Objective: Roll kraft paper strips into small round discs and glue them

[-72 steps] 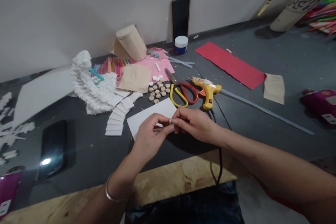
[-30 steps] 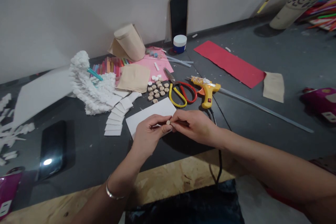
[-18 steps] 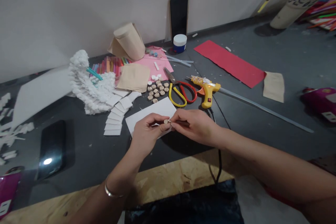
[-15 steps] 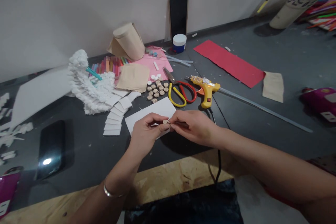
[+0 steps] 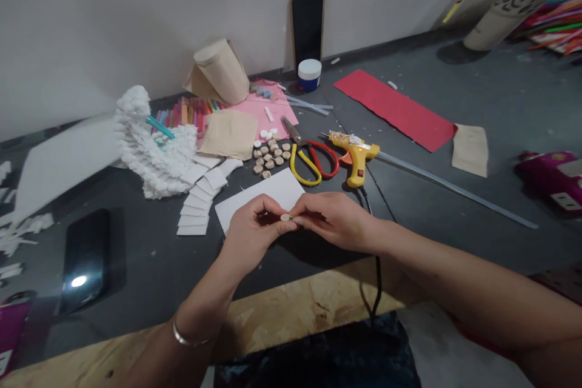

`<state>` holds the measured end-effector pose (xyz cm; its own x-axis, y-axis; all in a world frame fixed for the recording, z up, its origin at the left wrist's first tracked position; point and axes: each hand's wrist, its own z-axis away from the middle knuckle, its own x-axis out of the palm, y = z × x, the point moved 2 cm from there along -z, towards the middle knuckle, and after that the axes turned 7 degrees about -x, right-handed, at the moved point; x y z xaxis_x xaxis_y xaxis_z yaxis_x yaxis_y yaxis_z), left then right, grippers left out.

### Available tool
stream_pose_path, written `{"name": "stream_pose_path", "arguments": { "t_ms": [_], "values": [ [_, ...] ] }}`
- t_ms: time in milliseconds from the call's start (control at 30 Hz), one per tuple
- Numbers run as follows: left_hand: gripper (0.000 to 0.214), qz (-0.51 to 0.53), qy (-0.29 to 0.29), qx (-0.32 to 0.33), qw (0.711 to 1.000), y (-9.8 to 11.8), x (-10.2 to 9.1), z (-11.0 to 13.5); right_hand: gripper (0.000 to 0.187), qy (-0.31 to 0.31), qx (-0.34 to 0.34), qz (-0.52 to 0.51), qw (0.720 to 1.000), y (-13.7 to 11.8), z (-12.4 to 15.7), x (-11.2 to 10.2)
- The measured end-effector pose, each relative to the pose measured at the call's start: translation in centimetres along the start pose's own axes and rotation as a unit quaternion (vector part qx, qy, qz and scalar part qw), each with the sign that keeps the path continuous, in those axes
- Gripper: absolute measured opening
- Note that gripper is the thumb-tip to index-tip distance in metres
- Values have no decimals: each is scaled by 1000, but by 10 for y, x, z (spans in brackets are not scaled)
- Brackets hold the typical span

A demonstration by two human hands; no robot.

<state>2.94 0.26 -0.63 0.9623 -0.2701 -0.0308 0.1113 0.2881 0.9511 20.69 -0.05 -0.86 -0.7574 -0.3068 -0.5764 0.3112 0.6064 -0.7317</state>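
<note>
The left hand (image 5: 252, 236) and right hand (image 5: 336, 223) meet fingertip to fingertip just above the near edge of a white card (image 5: 273, 191) that lies on the floor (image 5: 454, 236), and between them sits one small round disc (image 5: 285, 217), tan face up. The left grip is narrow, thumb and forefinger pinched on the disc's left side. The right grip is drawn just as tight against its right edge; whether those fingers also pinch something thin I cannot tell. With so small a piece, the work seems best done with the pads alone, pressing lightly and evenly so that the disc does not flip or shoot out sideways. Keeping both wrists low and close over the card looks wise: a dropped disc would land on white, where it shows, and not on the dark floor. The face of the disc should stay turned towards the eyes, as it is, so that the fingers do not cover the spot being handled. More discs (image 5: 271, 156) lie in a loose cluster beyond the card, beside the scissors (image 5: 309, 160) and the glue gun (image 5: 357, 157). The gun's cord (image 5: 377, 279) runs under the right forearm, so that elbow is better kept from dragging on it.
</note>
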Motion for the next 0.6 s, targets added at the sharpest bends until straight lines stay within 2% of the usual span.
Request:
{"name": "stream_pose_path", "arguments": {
  "t_ms": [133,367,500,600],
  "values": [
    [29,-37,5,8,999,2,0,1,14,-6,19,-13,1000,0,0,1],
    [25,-69,4,17,997,1,-1,2,16,25,46,3,999,-2,0,4],
    [18,-40,-17,33,999,5,1,4,17,49,90,-16,995,-4,-1,1],
    [13,-13,-7,46,999,6,2,5,16,56,99,-43,993,-6,-2,-1]
  ]
}}
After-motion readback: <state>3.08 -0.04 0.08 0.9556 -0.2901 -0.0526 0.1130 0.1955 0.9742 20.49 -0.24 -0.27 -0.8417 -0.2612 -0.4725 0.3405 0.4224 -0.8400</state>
